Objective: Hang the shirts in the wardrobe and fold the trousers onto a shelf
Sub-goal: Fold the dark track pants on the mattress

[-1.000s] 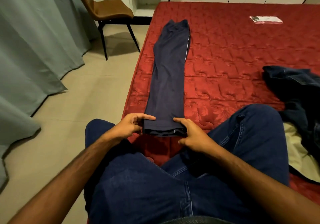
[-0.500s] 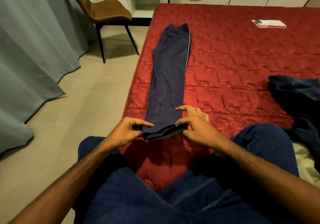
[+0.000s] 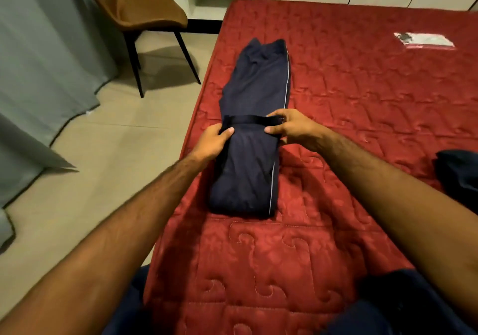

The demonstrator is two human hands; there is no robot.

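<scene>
Trousers (image 3: 248,169) lie lengthwise near the left edge of the red bed (image 3: 362,127), hem end doubled over toward the waistband. My left hand (image 3: 210,142) pinches the left corner of the turned hem; my right hand (image 3: 291,127) pinches the right corner, each grip closed on cloth. I judge the fold goes best if I carry both corners level, keep the side stripe aligned, and lay the hem down square. The folded layer sits between and below my hands.
</scene>
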